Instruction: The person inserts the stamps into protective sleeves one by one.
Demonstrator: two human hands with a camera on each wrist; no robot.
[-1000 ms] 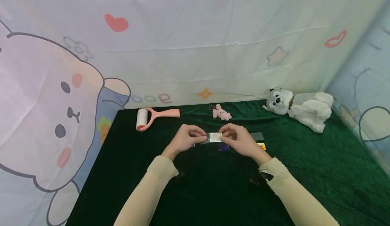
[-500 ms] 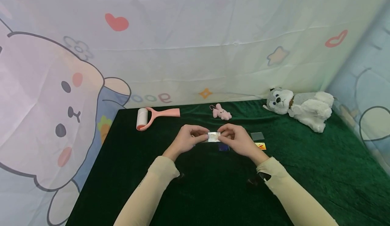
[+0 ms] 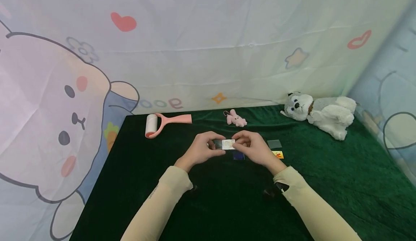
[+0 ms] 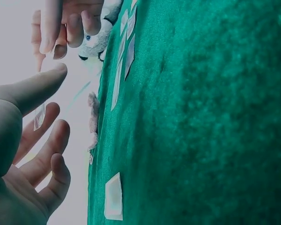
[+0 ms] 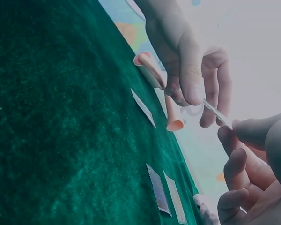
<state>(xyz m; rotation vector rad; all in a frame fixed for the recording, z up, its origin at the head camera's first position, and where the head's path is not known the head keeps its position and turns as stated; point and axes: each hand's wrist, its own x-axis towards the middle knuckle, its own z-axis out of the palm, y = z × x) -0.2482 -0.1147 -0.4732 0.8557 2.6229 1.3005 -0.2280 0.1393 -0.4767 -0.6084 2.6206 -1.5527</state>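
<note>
In the head view a small pale printed card (image 3: pixel 228 144) is held above the dark green cloth, with a clear plastic sleeve (image 3: pixel 218 145) at its left end. My right hand (image 3: pixel 250 145) pinches the card's right end between thumb and fingertips. My left hand (image 3: pixel 205 147) is around the sleeve end, thumb and fingers parted. The left wrist view shows the sleeve's clear tip (image 4: pixel 40 117) behind the left thumb, with the other fingers spread loosely. Edge-on in the right wrist view, the card (image 5: pixel 216 112) spans between both hands. Whether the left thumb touches it I cannot tell.
On the cloth (image 3: pixel 208 212) lie a dark blue card (image 3: pixel 238 156), a grey translucent piece (image 3: pixel 274 144) and a yellow card (image 3: pixel 278 154). A pale flat piece (image 4: pixel 114 197) lies below the left hand. Behind are a lint roller (image 3: pixel 151 126), pink bunny plush (image 3: pixel 236 119) and husky plush (image 3: pixel 320 114).
The card and both hands first shifted slightly left. Then my left thumb and fingers parted from their pinch, leaving the sleeve end showing; my right hand kept its pinch.
</note>
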